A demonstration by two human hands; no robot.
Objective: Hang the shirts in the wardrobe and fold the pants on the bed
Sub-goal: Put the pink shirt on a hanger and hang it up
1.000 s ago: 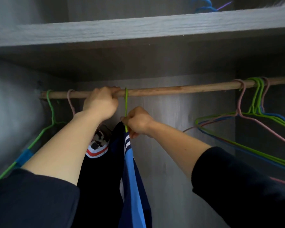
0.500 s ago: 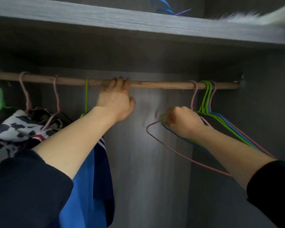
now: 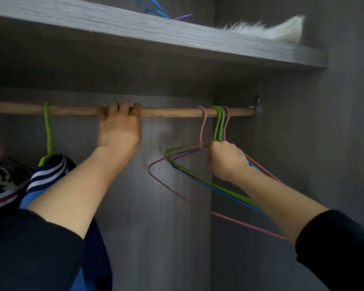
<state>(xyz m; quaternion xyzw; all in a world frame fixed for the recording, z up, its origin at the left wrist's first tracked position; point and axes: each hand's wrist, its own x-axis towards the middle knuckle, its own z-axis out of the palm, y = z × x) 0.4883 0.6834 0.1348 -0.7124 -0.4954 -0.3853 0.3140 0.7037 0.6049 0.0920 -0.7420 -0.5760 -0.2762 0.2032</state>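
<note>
- Centre of the frame: the left hand (image 3: 119,135) grips the wooden rail (image 3: 72,110), its fingers (image 3: 125,106) curled over the top and pressed together.
- Right of centre: the right hand (image 3: 226,160) holds a bunch of empty wire hangers (image 3: 218,124) by their necks just under the rail, with the fingers curled round the wires.
- Lower left: a blue shirt (image 3: 48,177) with white shoulder stripes hangs on a green hanger (image 3: 47,131) hooked over the rail.
- Far left edge: a patterned shirt (image 3: 4,179) hangs beside it.
- Top: a grey shelf (image 3: 135,32) carries something white and furry (image 3: 282,30).
</note>
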